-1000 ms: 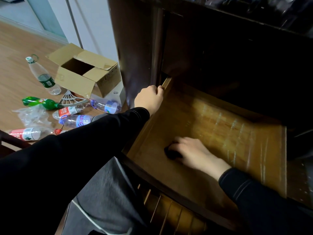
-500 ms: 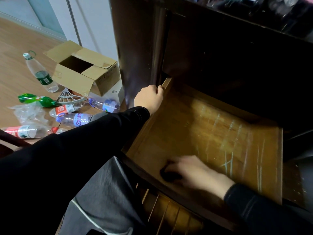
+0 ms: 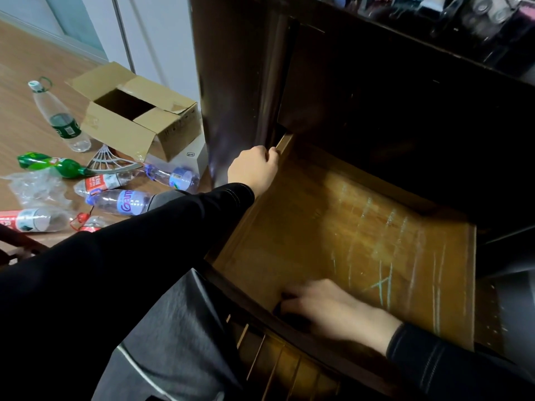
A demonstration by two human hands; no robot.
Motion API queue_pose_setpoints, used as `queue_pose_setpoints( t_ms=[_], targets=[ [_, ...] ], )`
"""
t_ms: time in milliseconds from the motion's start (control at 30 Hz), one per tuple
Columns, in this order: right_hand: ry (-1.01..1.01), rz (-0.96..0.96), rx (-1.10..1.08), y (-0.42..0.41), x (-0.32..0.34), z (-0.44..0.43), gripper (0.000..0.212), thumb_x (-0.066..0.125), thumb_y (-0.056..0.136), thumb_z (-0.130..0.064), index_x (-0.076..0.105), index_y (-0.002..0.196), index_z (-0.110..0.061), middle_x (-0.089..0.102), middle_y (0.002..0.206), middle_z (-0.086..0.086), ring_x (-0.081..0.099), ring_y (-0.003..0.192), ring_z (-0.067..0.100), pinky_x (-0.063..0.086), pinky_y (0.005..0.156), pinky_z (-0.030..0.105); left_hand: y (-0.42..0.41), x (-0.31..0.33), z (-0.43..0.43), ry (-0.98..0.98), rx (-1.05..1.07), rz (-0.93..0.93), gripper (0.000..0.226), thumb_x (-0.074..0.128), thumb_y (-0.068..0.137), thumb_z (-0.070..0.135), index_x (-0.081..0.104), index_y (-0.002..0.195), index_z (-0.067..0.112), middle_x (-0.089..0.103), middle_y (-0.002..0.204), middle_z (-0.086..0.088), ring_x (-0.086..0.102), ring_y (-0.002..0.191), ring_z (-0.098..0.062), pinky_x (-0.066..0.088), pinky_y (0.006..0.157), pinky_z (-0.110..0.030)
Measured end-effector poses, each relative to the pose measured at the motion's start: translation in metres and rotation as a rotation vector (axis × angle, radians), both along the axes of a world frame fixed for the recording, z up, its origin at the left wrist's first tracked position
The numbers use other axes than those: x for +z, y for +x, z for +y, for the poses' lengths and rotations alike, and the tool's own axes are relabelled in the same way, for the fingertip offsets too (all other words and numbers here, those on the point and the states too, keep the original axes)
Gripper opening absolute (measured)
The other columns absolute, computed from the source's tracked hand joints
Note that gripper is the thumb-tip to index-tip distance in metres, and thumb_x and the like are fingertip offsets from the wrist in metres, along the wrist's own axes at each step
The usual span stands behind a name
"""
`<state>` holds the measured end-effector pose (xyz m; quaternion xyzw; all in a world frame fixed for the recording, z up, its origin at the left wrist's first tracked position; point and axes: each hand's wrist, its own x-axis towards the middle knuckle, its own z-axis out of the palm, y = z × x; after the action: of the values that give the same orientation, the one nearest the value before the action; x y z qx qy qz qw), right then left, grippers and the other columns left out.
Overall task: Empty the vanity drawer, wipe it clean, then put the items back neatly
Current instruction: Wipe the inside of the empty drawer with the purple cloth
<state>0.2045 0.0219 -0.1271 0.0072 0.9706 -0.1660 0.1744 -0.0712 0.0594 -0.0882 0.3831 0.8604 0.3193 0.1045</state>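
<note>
We have the drawer [image 3: 304, 233] pulled out of the dark vanity [image 3: 376, 111], its wooden floor bare and streaked with pale marks. Our left hand [image 3: 254, 169] curls over the top of its left wall near the back corner. Our right hand [image 3: 327, 308] sits at the front left corner, fingers bent over a small dark cloth [image 3: 291, 316] (blurred, mostly hidden beneath them). The cloth looks soft and light, likely to slip on smooth wood, so we judge it best bunched under the fingertips, palm pressing down. The drawer seems stiff; its wall edge gives firm purchase.
</note>
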Motion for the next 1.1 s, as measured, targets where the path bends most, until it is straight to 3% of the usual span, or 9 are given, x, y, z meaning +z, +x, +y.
queue_pose_setpoints(
  t_ms=[167,267,367,500,600,700,833,933,1100],
  targets=[
    [0.180,0.054,-0.445,-0.017,0.009,0.067,0.036,0.065,0.096,-0.021,0.058,0.129,-0.033,0.049,0.110,-0.012,0.058,0.097,0.010,0.042,0.066,0.015,0.001,0.003,-0.001,-0.002,-0.002,0.003,0.046,0.031,0.101,0.048,0.055,0.079,0.016,0.060,0.076,-0.002,0.058,0.072,-0.023,0.034,0.059,-0.031],
    [0.253,0.094,-0.532,-0.019,0.011,0.068,0.038,0.068,0.094,-0.025,0.058,0.130,-0.031,0.048,0.111,-0.011,0.056,0.096,0.011,0.044,0.071,0.018,0.002,0.004,-0.002,-0.014,-0.005,0.005,0.047,0.030,0.101,0.048,0.057,0.081,0.015,0.062,0.079,-0.003,0.059,0.074,-0.024,0.036,0.062,-0.032],
    [0.140,0.032,-0.340,-0.009,0.006,0.023,0.041,0.067,0.091,-0.012,0.059,0.129,-0.028,0.050,0.116,-0.007,0.059,0.108,0.018,0.053,0.080,0.026,0.003,0.004,-0.002,-0.008,-0.006,0.018,0.045,0.031,0.100,0.048,0.056,0.081,0.016,0.061,0.079,-0.002,0.059,0.076,-0.025,0.036,0.063,-0.033],
    [0.091,0.001,-0.217,-0.002,0.002,-0.008,0.046,0.062,0.093,-0.012,0.056,0.136,-0.031,0.055,0.125,0.002,0.056,0.111,0.027,0.054,0.088,0.045,0.005,0.004,-0.006,0.037,-0.022,0.114,0.029,0.037,0.101,0.041,0.050,0.095,0.016,0.057,0.092,-0.002,0.057,0.080,-0.025,0.036,0.065,-0.033],
    [0.183,0.052,-0.364,-0.006,0.001,0.021,0.047,0.064,0.092,-0.007,0.059,0.134,-0.027,0.052,0.121,-0.003,0.056,0.108,0.022,0.056,0.085,0.037,0.010,0.006,-0.009,0.122,-0.124,0.263,0.029,0.044,0.100,0.033,0.048,0.122,0.014,0.053,0.113,-0.007,0.058,0.092,-0.027,0.040,0.066,-0.033],
    [0.280,0.119,-0.602,-0.017,0.001,0.080,0.036,0.068,0.095,-0.024,0.060,0.129,-0.033,0.050,0.112,-0.011,0.059,0.098,0.013,0.055,0.085,0.026,0.011,0.007,-0.005,0.108,-0.242,0.385,0.042,0.049,0.098,0.028,0.043,0.136,0.013,0.048,0.118,-0.010,0.055,0.100,-0.030,0.043,0.066,-0.035],
    [0.425,0.127,-0.910,-0.039,-0.005,0.157,0.031,0.066,0.096,-0.036,0.060,0.127,-0.034,0.059,0.121,-0.004,0.064,0.101,0.022,0.054,0.077,0.032,0.010,0.002,0.001,0.057,-0.299,0.387,0.042,0.050,0.097,0.028,0.044,0.135,0.012,0.049,0.112,-0.009,0.058,0.090,-0.031,0.047,0.067,-0.038],
    [0.421,0.150,-1.040,-0.054,-0.013,0.191,0.028,0.063,0.099,-0.035,0.061,0.126,-0.031,0.070,0.111,-0.001,0.068,0.099,0.023,0.047,0.069,0.028,0.008,0.001,0.001,0.055,-0.305,0.392,0.042,0.051,0.096,0.028,0.044,0.134,0.012,0.048,0.107,-0.007,0.058,0.078,-0.029,0.045,0.060,-0.035],
    [0.415,0.111,-1.016,-0.058,-0.007,0.186,0.036,0.061,0.100,-0.032,0.056,0.135,-0.027,0.066,0.122,0.001,0.066,0.109,0.023,0.056,0.083,0.032,0.009,0.003,-0.002,0.018,-0.299,0.385,0.042,0.053,0.094,0.024,0.042,0.133,0.014,0.048,0.106,-0.006,0.056,0.076,-0.026,0.037,0.057,-0.033]
  ],
)
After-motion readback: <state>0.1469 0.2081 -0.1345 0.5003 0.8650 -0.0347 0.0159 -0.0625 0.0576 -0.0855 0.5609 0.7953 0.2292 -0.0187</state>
